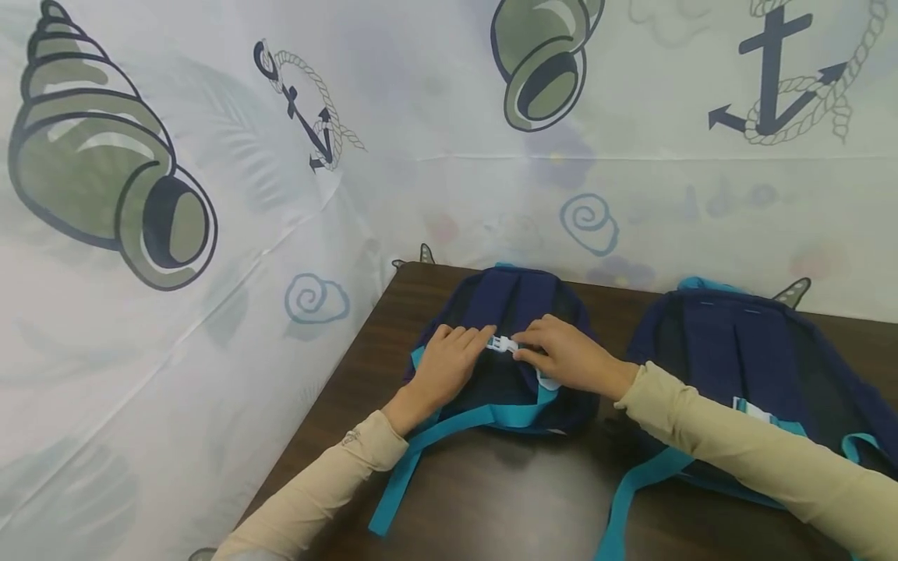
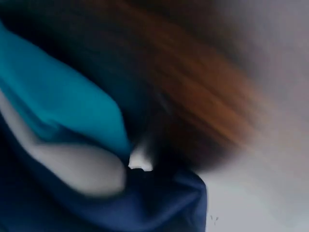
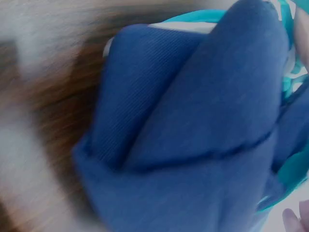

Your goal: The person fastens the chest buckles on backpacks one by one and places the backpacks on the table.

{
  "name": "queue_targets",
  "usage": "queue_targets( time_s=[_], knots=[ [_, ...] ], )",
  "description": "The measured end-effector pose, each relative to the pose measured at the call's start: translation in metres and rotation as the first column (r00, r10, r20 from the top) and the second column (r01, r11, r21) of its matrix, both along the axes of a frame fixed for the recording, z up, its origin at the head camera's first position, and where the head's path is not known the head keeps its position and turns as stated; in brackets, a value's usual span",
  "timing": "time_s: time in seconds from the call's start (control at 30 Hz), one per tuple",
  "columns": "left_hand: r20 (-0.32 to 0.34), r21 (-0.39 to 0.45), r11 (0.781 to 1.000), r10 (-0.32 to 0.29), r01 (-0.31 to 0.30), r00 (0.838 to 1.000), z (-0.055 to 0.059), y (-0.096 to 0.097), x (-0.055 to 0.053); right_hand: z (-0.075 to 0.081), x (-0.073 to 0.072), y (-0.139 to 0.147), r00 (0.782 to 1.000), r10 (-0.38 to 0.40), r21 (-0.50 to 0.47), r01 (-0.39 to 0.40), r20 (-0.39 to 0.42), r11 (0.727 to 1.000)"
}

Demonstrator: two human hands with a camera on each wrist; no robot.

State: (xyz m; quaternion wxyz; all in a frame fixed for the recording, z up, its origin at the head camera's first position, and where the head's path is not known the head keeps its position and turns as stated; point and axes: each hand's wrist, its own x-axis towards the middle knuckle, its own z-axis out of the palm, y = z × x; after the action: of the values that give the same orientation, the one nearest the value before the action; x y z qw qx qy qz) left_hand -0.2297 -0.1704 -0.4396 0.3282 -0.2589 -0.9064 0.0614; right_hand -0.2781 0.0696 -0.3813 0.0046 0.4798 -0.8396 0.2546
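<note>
A navy backpack [image 1: 484,300] with teal straps lies on the table, its strap side facing up. Across its middle is a white plastic buckle [image 1: 502,344]. At the buckle's left end, my left hand [image 1: 449,360] pinches it with the fingertips. The thumb and fingers of my right hand [image 1: 564,352] grip the right end. A loose teal strap [image 1: 459,425] trails from the backpack over the table. The left wrist view is blurred and shows a teal strap [image 2: 72,96] close up; navy fabric [image 3: 203,121] fills most of the right wrist view.
To the right lies a second navy backpack [image 1: 765,343] with a white buckle [image 1: 754,411] and teal straps, partly under my right forearm. Both bags rest on a dark brown wooden table [image 1: 337,436]. A printed cloth [image 1: 449,202] with shells and anchors hangs behind and to the left.
</note>
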Motion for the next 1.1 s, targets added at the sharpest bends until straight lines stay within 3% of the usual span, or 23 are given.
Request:
queue_targets(
  time_s=[0.23,0.53,0.67,0.8,0.97,1.1],
  knots=[
    [-0.018,0.077,0.997,0.004,-0.003,1.0,0.0,-0.001,0.001,0.003,0.002,0.001,0.999,-0.043,-0.002,0.043,0.016,0.999],
    [-0.007,0.033,0.999,-0.032,0.032,0.999,-0.005,0.008,-0.001,-0.003,0.002,0.004,1.0,0.0,-0.024,0.001,0.028,1.0],
    [0.035,0.026,1.0,-0.004,0.003,0.999,-0.008,0.016,-0.004,-0.011,-0.001,0.0,1.0,-0.008,-0.03,0.009,0.006,1.0],
    [0.11,0.036,0.999,0.028,-0.032,0.994,-0.014,0.022,-0.007,-0.024,-0.002,-0.004,0.996,-0.008,-0.019,0.006,-0.092,1.0],
    [0.248,0.083,0.994,0.05,-0.072,0.967,-0.023,0.011,0.004,-0.037,0.004,-0.014,0.992,0.01,-0.011,-0.011,-0.125,1.0],
    [0.399,0.111,0.987,0.063,-0.116,0.915,-0.016,-0.004,0.007,-0.038,0.005,-0.015,0.995,-0.008,0.006,0.008,-0.095,1.0]
  ],
)
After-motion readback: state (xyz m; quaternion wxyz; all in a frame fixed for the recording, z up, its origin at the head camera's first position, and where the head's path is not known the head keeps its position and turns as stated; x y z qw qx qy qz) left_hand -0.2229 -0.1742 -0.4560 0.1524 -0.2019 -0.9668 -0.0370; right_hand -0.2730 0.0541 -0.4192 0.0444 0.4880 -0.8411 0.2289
